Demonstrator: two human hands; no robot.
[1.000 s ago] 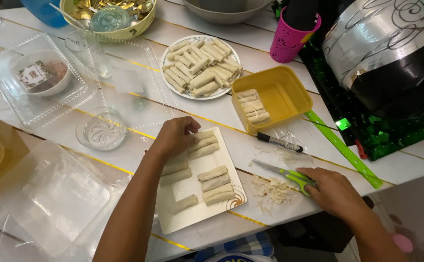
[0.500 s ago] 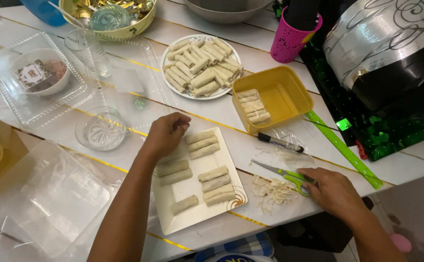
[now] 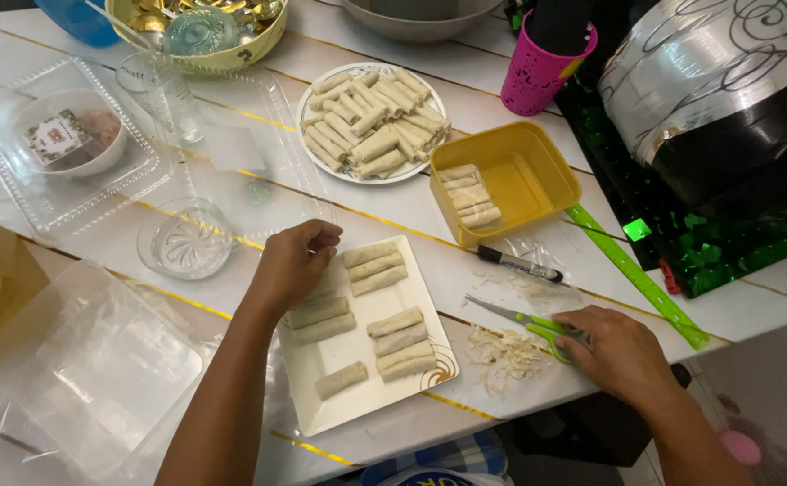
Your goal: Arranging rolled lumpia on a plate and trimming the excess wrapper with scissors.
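Seen from the head camera looking down, a white rectangular plate (image 3: 362,346) lies near the front edge of a pale planked worktop (image 3: 465,99), holding rows of small pale rolled pastry sticks (image 3: 375,266). The left hand (image 3: 292,263) rests over the plate's upper left corner, fingers curled shut; it seems to pinch one roll beneath them, though the grasp itself is hidden. The rolls lie with their long axes running roughly left to right, slightly tilted, just to the right of and below that hand (so the left hand is clearly the nearer one). The right hand (image 3: 616,349) lies well apart to the right, palm down, closed over the green handles of a pair of scissors (image 3: 519,317) whose blades point left toward the plate, beside a heap of pale pastry trimmings (image 3: 501,353). Farther back stand a round white plate heaped with more rolls (image 3: 373,121) and a yellow plastic box (image 3: 506,180) with a few rolls inside; a black marker pen (image 3: 519,265) and a green ruler (image 3: 636,274) lie between them and the scissors. Clear plastic trays (image 3: 60,202) and a small glass dish (image 3: 186,241) crowd the left side, leaving little free room.
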